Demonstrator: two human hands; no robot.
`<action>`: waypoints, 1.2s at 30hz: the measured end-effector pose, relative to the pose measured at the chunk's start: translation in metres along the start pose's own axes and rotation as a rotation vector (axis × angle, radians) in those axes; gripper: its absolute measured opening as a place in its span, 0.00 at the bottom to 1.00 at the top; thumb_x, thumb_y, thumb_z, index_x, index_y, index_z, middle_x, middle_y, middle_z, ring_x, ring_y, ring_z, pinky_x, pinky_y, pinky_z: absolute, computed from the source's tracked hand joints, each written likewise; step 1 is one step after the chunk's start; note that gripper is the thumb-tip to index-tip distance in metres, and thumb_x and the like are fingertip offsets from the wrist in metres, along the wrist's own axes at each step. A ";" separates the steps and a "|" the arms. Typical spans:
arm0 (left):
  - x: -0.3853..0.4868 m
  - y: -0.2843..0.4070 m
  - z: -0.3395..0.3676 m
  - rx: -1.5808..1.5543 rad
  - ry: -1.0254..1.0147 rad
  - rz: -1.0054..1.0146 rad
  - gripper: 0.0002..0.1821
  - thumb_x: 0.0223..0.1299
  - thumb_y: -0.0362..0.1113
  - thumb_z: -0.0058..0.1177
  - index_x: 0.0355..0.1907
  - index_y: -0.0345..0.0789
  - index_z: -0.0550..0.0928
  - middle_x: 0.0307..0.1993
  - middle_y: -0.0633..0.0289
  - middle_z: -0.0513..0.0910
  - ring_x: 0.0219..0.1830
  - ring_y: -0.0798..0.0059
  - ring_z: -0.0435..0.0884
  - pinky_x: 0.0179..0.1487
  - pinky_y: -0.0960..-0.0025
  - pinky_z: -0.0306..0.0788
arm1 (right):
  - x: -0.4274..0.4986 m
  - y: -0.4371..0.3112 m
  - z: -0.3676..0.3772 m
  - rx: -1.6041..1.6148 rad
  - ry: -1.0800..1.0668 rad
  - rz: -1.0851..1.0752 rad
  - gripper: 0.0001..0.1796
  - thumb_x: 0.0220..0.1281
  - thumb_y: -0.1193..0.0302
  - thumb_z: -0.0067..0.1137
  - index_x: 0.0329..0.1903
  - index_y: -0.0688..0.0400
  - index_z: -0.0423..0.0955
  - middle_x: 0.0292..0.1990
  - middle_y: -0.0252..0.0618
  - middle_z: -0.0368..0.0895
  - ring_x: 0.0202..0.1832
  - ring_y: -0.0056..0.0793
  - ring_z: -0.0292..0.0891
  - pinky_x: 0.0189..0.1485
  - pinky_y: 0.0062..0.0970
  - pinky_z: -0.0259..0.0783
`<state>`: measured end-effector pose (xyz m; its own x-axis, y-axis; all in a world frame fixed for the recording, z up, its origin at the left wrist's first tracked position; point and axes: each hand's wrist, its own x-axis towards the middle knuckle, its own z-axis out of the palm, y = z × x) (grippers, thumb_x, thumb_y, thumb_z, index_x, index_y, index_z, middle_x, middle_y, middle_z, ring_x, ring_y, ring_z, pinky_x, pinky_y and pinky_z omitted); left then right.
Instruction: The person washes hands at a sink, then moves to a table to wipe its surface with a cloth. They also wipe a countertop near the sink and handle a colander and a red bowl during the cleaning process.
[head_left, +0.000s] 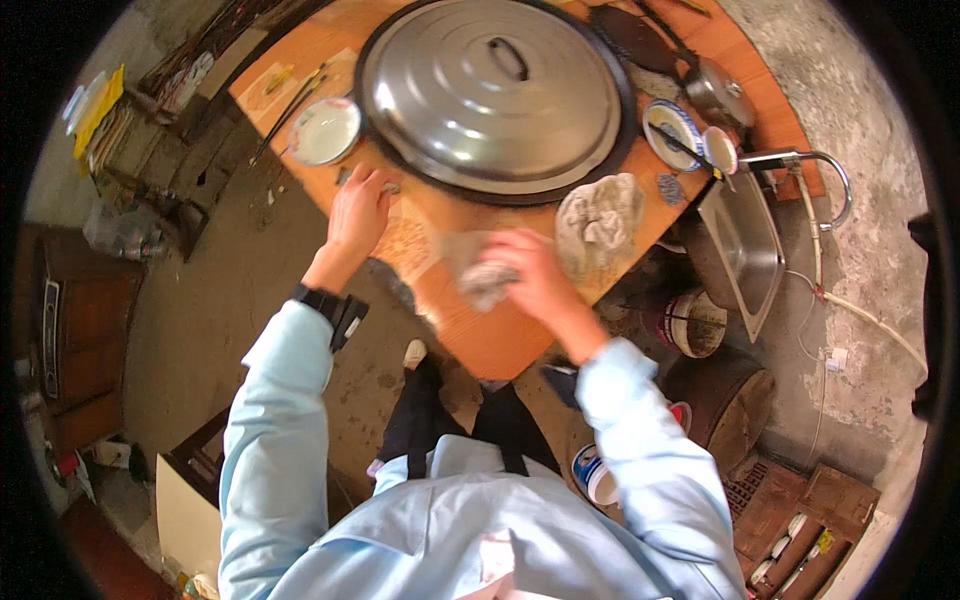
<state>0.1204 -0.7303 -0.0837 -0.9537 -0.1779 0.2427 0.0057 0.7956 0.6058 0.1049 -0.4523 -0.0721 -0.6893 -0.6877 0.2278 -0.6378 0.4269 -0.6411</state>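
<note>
My right hand (529, 274) is blurred and grips a greyish cloth (486, 285) over the front corner of the orange wood-look tabletop (487, 337). At the table's left edge, below a white bowl (325, 131), is my left hand (361, 210); a small light thing shows at its fingertips, too small to name. Whether that hand holds it, I cannot tell. Beyond both hands a large wok is covered by a domed metal lid (495, 97) with a dark handle. A second, crumpled stained cloth (600, 225) lies right of my right hand.
Chopsticks (289, 112) lie beside the white bowl. On the right are a blue-rimmed bowl (673, 135) with a black-handled utensil across it, a steel-wool scourer (670, 189), a lidded pot (718, 94) and a steel sink (750, 247) with a tap. Buckets (694, 322) stand on the floor below.
</note>
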 end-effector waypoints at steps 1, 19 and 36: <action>0.000 0.014 0.002 -0.032 -0.026 0.002 0.09 0.52 0.24 0.49 0.37 0.31 0.78 0.33 0.52 0.73 0.37 0.51 0.76 0.39 0.58 0.70 | 0.016 0.000 0.023 -0.074 -0.036 -0.043 0.13 0.44 0.83 0.54 0.34 0.56 0.79 0.42 0.39 0.80 0.49 0.38 0.73 0.52 0.37 0.69; -0.006 0.277 0.199 -0.211 -0.178 -0.329 0.13 0.49 0.27 0.50 0.41 0.33 0.74 0.45 0.49 0.67 0.48 0.47 0.67 0.45 0.54 0.71 | -0.185 0.167 -0.209 0.204 -0.354 0.244 0.20 0.28 0.87 0.51 0.32 0.60 0.79 0.37 0.44 0.81 0.44 0.41 0.74 0.47 0.31 0.70; -0.304 0.275 0.058 0.105 0.503 -0.868 0.12 0.36 0.25 0.50 0.30 0.30 0.72 0.34 0.57 0.70 0.40 0.63 0.72 0.49 0.69 0.66 | 0.017 0.093 0.035 -0.016 -0.273 -0.534 0.08 0.53 0.69 0.55 0.33 0.46 0.82 0.49 0.27 0.77 0.57 0.33 0.66 0.59 0.34 0.65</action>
<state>0.3942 -0.4240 -0.0345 -0.3780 -0.9241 0.0559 -0.6801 0.3181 0.6605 0.0460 -0.4445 -0.1532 -0.1600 -0.9345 0.3179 -0.8783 -0.0122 -0.4780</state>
